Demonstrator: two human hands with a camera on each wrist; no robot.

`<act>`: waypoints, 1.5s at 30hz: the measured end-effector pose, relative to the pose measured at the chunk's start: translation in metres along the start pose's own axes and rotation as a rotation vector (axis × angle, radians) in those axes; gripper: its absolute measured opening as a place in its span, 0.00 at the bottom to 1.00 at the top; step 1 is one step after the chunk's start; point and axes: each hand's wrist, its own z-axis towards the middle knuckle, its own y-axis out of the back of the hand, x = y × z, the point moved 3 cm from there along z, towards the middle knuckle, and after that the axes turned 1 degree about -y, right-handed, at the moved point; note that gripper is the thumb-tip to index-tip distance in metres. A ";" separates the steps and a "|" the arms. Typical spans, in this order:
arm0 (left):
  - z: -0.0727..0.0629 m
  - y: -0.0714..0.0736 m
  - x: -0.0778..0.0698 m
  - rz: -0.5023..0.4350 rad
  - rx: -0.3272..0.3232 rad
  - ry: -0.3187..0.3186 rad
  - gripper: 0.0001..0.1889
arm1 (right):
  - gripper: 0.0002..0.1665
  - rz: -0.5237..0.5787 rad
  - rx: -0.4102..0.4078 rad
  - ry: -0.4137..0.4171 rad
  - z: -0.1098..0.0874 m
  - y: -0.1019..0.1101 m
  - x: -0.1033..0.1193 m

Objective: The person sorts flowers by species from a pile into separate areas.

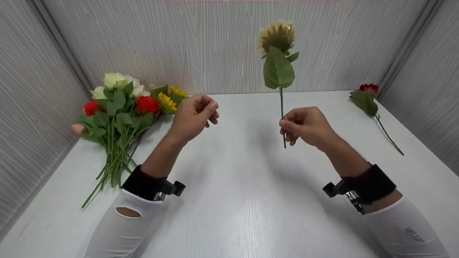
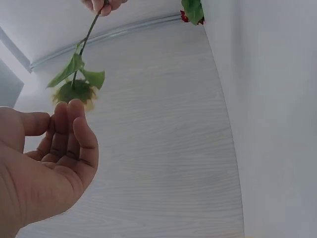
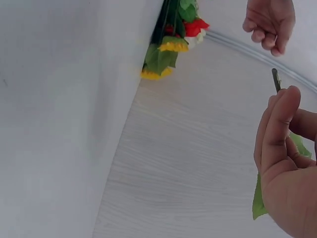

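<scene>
My right hand (image 1: 304,125) pinches the lower stem of a cream flower (image 1: 278,39) between thumb and fingers. The flower stands upright above the table, its bloom turned away, with a large green leaf (image 1: 279,70) below the head. A short stem end (image 3: 276,79) sticks out past the right fingertips in the right wrist view. To the left, my left hand (image 1: 195,114) hovers over the table with loosely curled fingers and nothing in them. Beside it lies a bunch of flowers, including white roses (image 1: 118,84), a red bloom (image 1: 147,104) and a yellow sunflower (image 1: 167,103).
A single dark red flower (image 1: 368,87) with a long stem lies at the right side of the white table (image 1: 233,200). Grey wood-patterned panels (image 1: 222,46) enclose the table at the back and on both sides. The bunch's stems (image 1: 113,161) point toward the front left.
</scene>
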 end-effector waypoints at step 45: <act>-0.029 0.218 0.094 0.903 0.028 0.544 0.10 | 0.18 -0.699 -0.228 -0.316 -0.012 0.157 -0.105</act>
